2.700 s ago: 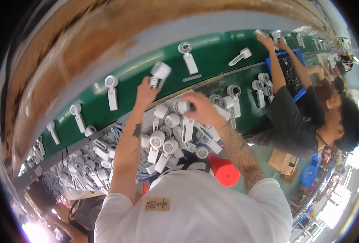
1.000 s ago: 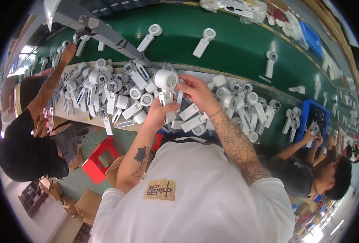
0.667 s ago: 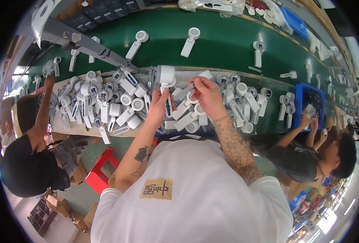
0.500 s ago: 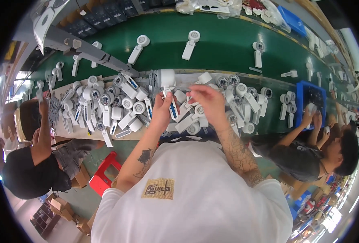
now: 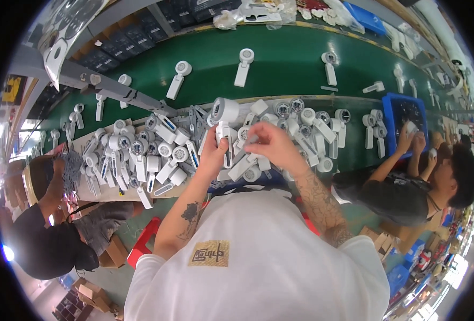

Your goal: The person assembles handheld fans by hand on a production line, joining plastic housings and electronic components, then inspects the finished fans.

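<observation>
A white handheld fan (image 5: 226, 111) is gripped in my left hand (image 5: 212, 157), its round head away from me and its handle toward me. My left thumb lies along the handle, where a long slot faces up. Just right of it is my right hand (image 5: 273, 143), fingers curled and tips close together. Anything small between those fingertips is too unclear to name. Around and under both hands lies a heap of similar white fans (image 5: 180, 155), some with blue parts showing in open handles. Loose grey handle strips (image 5: 163, 189) lie among them.
Beyond the heap, spaced fans (image 5: 243, 68) lie on a green conveyor belt (image 5: 285, 59). A blue tray (image 5: 389, 125) stands at right, by a co-worker (image 5: 403, 187). Another person (image 5: 50, 235) works at left. A grey metal post (image 5: 124, 93) slants over the belt; a red stool (image 5: 145, 241) stands below.
The held fan has turned in my left hand, so its head side shows and the blue in its handle no longer does. My right hand stays close beside it. The whole view has shifted slightly.
</observation>
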Action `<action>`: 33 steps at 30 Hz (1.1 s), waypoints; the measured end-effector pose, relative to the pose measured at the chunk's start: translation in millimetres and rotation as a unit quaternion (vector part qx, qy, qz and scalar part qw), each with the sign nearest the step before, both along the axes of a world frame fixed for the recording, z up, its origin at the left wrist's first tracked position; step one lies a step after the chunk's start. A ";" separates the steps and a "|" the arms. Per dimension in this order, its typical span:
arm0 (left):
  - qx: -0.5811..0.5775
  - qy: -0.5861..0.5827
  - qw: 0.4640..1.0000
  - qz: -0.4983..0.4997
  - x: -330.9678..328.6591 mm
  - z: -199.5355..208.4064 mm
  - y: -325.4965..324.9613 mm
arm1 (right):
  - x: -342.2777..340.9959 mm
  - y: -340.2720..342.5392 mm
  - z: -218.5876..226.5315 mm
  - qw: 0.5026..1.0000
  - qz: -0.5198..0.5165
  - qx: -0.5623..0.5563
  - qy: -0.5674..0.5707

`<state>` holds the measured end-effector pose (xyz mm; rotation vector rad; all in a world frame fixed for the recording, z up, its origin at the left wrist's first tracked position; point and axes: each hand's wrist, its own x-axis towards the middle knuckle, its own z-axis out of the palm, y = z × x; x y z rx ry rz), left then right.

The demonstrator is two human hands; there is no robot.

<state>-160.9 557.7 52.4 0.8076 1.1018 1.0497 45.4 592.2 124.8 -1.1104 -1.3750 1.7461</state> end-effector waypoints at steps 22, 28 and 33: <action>-0.071 -0.082 0.969 0.223 -104.8 6.4 -89.3 | -123.5 -3.4 -127.1 0.914 0.087 0.274 -0.286; -0.145 -0.186 0.934 0.269 -107.9 11.8 -100.8 | -121.0 81.1 -157.6 0.911 -0.018 0.285 -0.297; -0.177 -0.268 0.931 0.172 -121.2 6.1 -107.5 | -147.3 143.7 -189.4 0.869 0.108 0.286 -0.389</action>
